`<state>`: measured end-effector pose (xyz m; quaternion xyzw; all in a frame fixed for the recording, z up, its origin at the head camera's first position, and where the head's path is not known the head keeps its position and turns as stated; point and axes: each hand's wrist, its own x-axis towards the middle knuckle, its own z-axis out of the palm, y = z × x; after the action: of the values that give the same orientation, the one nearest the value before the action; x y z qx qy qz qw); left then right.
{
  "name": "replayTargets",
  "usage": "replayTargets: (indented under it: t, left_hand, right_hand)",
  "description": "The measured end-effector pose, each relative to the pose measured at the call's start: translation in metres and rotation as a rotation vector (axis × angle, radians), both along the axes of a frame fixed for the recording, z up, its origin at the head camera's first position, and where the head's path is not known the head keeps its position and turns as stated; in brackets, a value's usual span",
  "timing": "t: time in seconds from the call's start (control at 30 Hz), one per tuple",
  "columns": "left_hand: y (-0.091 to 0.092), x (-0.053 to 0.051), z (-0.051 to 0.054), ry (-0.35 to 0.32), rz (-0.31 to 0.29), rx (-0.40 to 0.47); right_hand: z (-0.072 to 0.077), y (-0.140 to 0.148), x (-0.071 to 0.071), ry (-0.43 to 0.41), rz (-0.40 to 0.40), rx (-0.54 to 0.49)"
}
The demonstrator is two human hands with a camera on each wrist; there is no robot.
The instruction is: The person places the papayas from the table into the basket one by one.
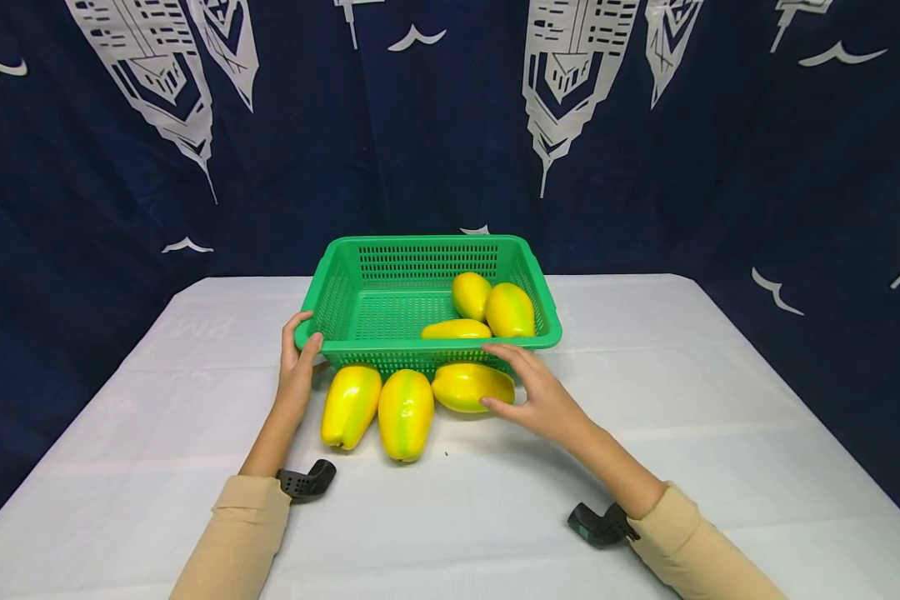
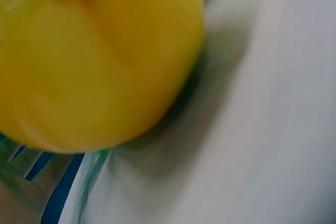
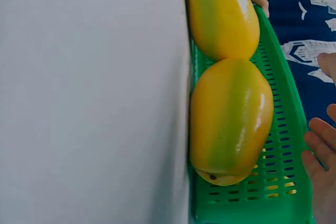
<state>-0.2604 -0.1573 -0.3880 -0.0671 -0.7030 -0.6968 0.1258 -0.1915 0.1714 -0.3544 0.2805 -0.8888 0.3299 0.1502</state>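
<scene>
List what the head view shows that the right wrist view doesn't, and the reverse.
Only the head view shows the inside of the green basket, the tan sleeves and the black wrist devices. Only the right wrist view shows the dark spot on the end of its nearest yellow fruit. Both: basket, fruits, left hand, right hand, white table, blue backdrop.
</scene>
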Motion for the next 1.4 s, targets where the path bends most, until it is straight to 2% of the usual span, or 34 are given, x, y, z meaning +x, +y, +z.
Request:
replayTargets:
  t: [0.27,0.5,0.77,0.97,1.4]
  left_hand:
    - [0.001,0.000,0.002,-0.009,0.008,-0.013]
    - [0.000,0.002,0.001,-0.007,0.007,0.009]
    - [0.000,0.002,0.000,-0.004,0.006,0.008]
    - [0.000,0.001,0.001,-0.006,0.009,-0.014]
    - [0.000,0.001,0.001,-0.005,0.002,-0.002]
  right_hand:
    - [-0.003,0.000,-0.001,-0.013,0.000,0.041]
    - [-0.004,0.001,-0.002,-0.044,-0.010,0.078]
    - [-0.010,0.005,-0.006,-0.137,-0.016,0.122]
    - [-0.015,0.007,-0.010,-0.199,-0.037,0.098]
    - [-0.031,0.006,-0.017,-0.200,0.016,0.031]
